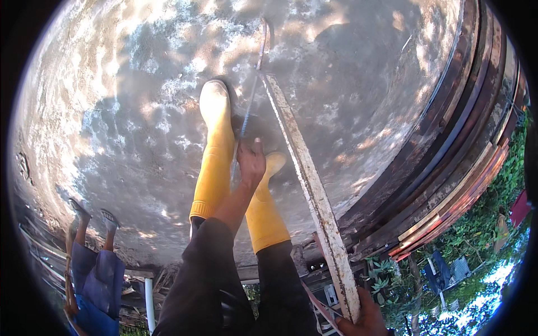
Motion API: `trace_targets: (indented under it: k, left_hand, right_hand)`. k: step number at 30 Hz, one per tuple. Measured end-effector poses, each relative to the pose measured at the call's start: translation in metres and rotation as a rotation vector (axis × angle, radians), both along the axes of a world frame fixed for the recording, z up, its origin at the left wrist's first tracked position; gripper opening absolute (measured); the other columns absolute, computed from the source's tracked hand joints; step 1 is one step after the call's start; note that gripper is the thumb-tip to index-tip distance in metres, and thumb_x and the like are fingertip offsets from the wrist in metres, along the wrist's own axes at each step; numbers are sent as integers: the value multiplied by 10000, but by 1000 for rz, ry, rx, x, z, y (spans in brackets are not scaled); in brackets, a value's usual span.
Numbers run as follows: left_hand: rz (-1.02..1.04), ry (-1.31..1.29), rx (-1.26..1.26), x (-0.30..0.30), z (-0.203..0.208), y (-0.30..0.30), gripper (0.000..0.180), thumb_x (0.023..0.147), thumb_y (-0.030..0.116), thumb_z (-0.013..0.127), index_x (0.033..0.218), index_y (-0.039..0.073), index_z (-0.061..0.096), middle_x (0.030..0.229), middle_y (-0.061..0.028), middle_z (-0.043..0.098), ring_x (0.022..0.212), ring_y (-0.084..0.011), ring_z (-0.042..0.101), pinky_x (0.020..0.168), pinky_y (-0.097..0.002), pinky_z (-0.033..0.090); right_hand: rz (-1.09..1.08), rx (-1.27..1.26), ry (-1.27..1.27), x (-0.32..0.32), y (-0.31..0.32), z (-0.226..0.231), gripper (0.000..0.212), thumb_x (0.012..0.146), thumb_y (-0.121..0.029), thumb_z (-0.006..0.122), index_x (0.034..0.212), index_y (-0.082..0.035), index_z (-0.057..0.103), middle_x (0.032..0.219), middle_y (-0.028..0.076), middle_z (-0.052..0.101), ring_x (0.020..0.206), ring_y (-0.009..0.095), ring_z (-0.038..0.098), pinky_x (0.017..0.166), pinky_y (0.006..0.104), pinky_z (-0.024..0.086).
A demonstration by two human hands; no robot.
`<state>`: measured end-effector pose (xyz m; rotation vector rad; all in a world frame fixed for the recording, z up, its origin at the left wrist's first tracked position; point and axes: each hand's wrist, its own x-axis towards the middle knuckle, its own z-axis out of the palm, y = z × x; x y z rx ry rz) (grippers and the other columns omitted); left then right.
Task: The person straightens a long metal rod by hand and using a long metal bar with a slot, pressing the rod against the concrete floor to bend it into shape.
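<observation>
My left hand (251, 163) is low between my yellow boots, its fingers closed around a thin ribbed rod (245, 119). That rod runs away from me along the concrete, and its reddish far end curves over. At the lower right, my right hand (365, 318) grips the near end of a long, narrow metal bar (305, 168), painted white with chipped, rusty patches. The bar slants away to the left, its far end near the rod. My left boot (216, 140) stands beside the rod; the right boot (264, 215) is between my left hand and the bar.
Long rusty metal bars (448, 145) lie stacked along the right side of the concrete floor (140, 151). Another person (101, 274) in blue clothing and sandals stands at the lower left, near a white post (149, 305). Green plants (465, 246) grow beyond the stack.
</observation>
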<state>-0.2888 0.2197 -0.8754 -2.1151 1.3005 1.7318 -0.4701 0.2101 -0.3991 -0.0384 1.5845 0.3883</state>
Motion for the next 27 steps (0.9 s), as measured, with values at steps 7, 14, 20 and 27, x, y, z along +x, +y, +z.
trace_targets:
  k: [7, 14, 20, 27]
  left_hand:
    - [408, 315, 571, -105, 192, -66, 490, 894, 373, 617, 1144, -33, 505, 972, -149, 617, 913, -233, 647, 757, -368, 539]
    - [-71, 21, 308, -91, 166, -44, 520, 752, 176, 702, 1101, -128, 465, 878, -218, 652, 631, -258, 687, 545, -363, 551]
    - [-153, 23, 330, -81, 177, -53, 474, 758, 175, 694, 1073, -120, 498, 831, -180, 648, 596, -236, 674, 492, -343, 540]
    - [-192, 34, 153, -77, 168, -34, 380, 762, 154, 682, 1026, -55, 508, 731, -131, 619, 521, -209, 625, 462, -333, 520]
  right_hand:
    - [-187, -239, 151, 31, 65, -16, 531, 799, -209, 660, 1207, 13, 402, 898, 228, 620, 821, 376, 645, 708, 459, 500]
    - [-279, -262, 118, 66, 93, -31, 583, 788, -239, 668, 1204, 30, 362, 799, 281, 641, 766, 478, 636, 681, 525, 526]
    - [-341, -393, 170, 100, 112, -45, 601, 775, -219, 673, 1201, 49, 345, 812, 302, 630, 751, 475, 630, 674, 529, 520]
    - [-359, -460, 233, 133, 143, -70, 650, 759, -212, 680, 1232, 44, 316, 819, 315, 623, 750, 483, 620, 666, 536, 520]
